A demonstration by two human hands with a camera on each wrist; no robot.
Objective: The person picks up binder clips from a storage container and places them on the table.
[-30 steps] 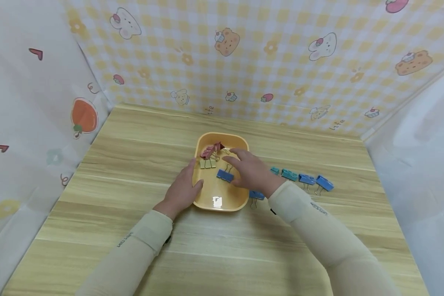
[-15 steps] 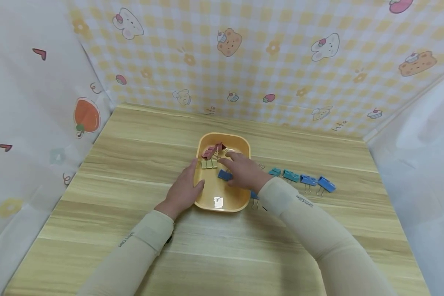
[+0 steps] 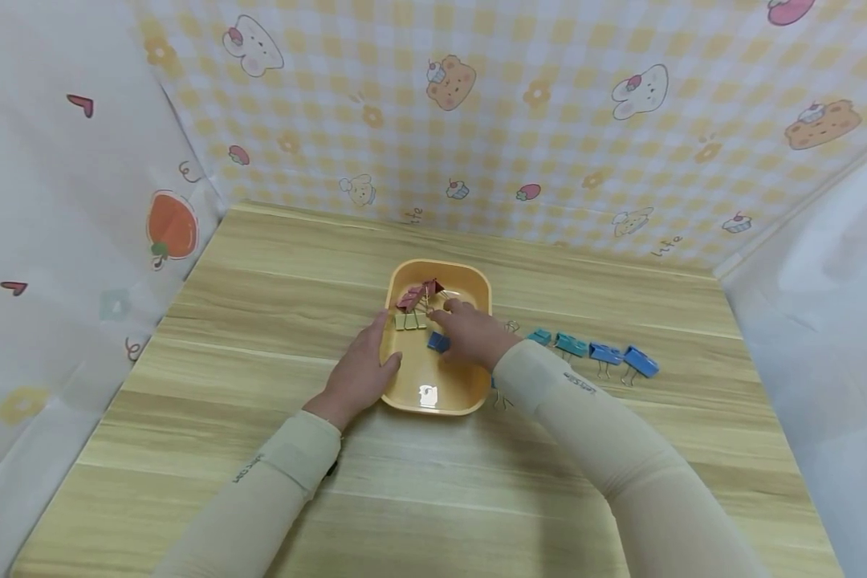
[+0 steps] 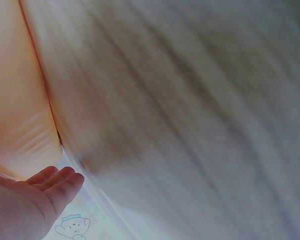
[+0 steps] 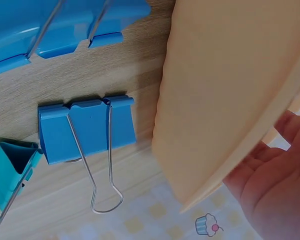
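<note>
My left hand point(image 3: 357, 369) rests against the left wall of the yellow tray point(image 3: 426, 409), its fingers fairly straight along the side. Inside the tray, my right hand point(image 3: 473, 333) reaches over a dark blue binder clip point(image 3: 437, 342), with bent fingers above and beside it. The hand covers the clip's wire handles, so whether it pinches them is hidden. Red binder clips point(image 3: 417, 295) and a pale yellow binder clip point(image 3: 409, 321) lie toward the tray's back left. In the right wrist view, the right hand point(image 5: 277, 187) shows partly beyond the tray's rim.
On the wooden table point(image 3: 419, 498), to the right of the tray, lie teal binder clips point(image 3: 571, 345) and blue binder clips point(image 3: 641, 361). Another blue clip point(image 5: 87, 127) sits close by the tray's outer wall. A patterned cloth point(image 3: 405, 96) stands behind the table.
My right hand has moved left and down over the dark blue clip, covering its handles. The left hand has stayed on the tray's side.
</note>
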